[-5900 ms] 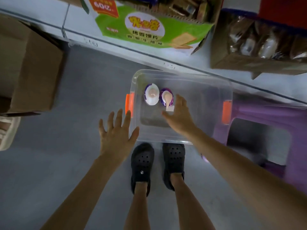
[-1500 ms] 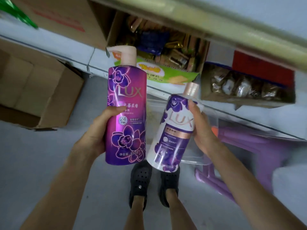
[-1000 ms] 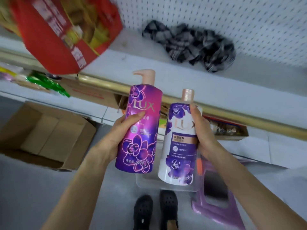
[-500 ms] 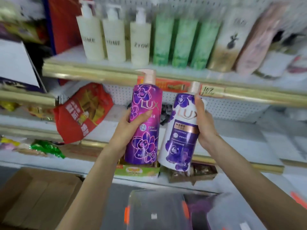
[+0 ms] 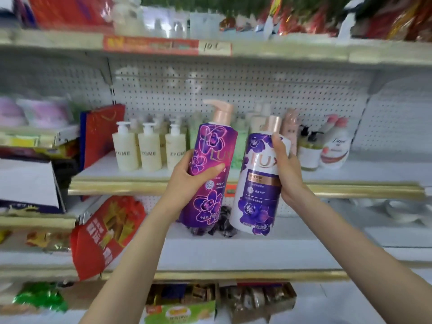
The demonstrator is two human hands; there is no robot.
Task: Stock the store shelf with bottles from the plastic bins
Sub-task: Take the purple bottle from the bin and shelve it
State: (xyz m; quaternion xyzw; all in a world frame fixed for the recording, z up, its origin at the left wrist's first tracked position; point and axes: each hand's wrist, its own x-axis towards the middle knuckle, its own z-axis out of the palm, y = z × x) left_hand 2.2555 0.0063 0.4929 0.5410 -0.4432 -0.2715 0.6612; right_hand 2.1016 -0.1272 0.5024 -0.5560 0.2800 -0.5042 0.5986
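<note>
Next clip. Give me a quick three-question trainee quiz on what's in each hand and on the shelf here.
1. True or false: the left hand holds the all-purple Lux bottle.
2. The right hand grips: A) a green bottle, B) the white-and-purple Lux bottle, C) nothing.
3. Fill in: the three cream pump bottles on the shelf read ____.
Key: 1 true; 2 B; 3 ZYOME.
</note>
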